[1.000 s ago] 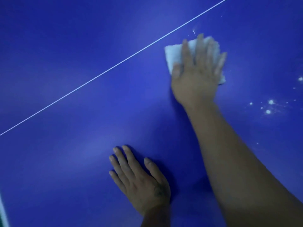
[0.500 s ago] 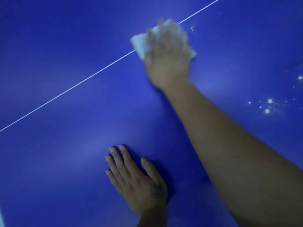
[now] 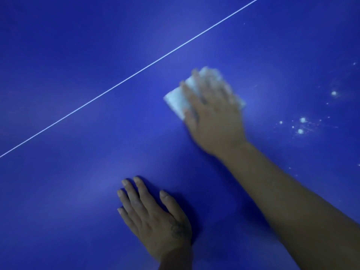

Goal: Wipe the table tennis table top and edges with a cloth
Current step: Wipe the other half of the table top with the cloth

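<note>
Right hand [image 3: 212,117], fingers spread, presses the cloth [image 3: 176,103], left hand [image 3: 153,217] lies flat on the worktop [image 3: 78,191]; unpinched, the cloth may slip and miss the specks [image 3: 301,125]

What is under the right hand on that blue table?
A white cloth lies under the right hand, its edges showing around it. The hand covers the cloth's middle, and the table beneath the cloth is hidden.

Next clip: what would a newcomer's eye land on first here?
A deep blue table tennis table top fills the view, crossed diagonally by a thin white line. Right of centre, the right hand presses a folded white cloth flat on it; the left hand rests flat near the bottom edge. White specks dot the surface at right.
</note>
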Demonstrator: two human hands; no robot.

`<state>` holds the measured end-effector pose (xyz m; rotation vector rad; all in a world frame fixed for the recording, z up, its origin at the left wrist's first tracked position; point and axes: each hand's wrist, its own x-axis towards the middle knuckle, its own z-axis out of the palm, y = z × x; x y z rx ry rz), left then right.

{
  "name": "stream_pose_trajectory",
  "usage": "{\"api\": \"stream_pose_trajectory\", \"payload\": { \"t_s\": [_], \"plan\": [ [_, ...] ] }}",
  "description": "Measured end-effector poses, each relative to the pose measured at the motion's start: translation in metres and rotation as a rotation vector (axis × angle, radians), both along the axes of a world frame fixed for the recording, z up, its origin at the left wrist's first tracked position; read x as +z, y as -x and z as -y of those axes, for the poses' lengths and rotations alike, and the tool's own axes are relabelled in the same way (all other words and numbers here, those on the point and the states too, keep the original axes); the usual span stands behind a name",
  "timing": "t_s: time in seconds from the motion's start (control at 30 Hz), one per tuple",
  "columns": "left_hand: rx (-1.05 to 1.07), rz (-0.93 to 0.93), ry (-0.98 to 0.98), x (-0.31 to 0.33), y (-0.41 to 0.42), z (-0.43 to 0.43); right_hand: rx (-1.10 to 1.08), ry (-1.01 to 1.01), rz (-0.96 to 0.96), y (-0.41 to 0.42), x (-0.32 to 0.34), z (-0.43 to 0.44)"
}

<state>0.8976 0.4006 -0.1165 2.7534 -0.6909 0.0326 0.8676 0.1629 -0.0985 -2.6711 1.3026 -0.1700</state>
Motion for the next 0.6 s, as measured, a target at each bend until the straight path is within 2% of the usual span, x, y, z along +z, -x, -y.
{"api": "stream_pose_trajectory", "payload": {
  "t_s": [0.13, 0.2, 0.3, 0.33, 0.4, 0.5, 0.53, 0.57, 0.6],
  "plan": [
    [0.001, 0.005, 0.000, -0.002, 0.001, 0.000, -0.486, -0.050, -0.007, 0.040, 0.008, 0.046],
    [0.008, 0.007, 0.002, -0.002, 0.000, -0.002, -0.429, -0.042, -0.050, 0.033, 0.012, 0.025],
    [0.005, 0.006, 0.012, -0.002, 0.000, -0.001, 0.007, -0.029, -0.081, 0.033, 0.008, -0.027],
    [0.007, 0.003, 0.013, -0.002, 0.001, -0.001, 0.079, -0.007, -0.080, 0.042, 0.006, -0.030],
    [0.016, 0.005, 0.012, -0.002, 0.001, -0.002, -0.006, 0.047, -0.086, 0.072, 0.003, -0.011],
    [0.016, -0.005, 0.015, -0.002, 0.002, -0.002, -0.426, -0.014, -0.112, 0.113, 0.010, 0.029],
    [0.020, -0.006, 0.016, -0.001, 0.003, -0.002, -0.494, -0.030, -0.101, 0.111, 0.012, 0.028],
    [0.023, -0.005, 0.016, -0.001, 0.003, -0.002, -0.471, -0.039, -0.112, 0.099, 0.015, 0.017],
    [0.023, -0.002, 0.017, -0.001, 0.004, -0.002, -0.360, -0.025, -0.135, 0.084, 0.016, -0.002]
  ]
}}
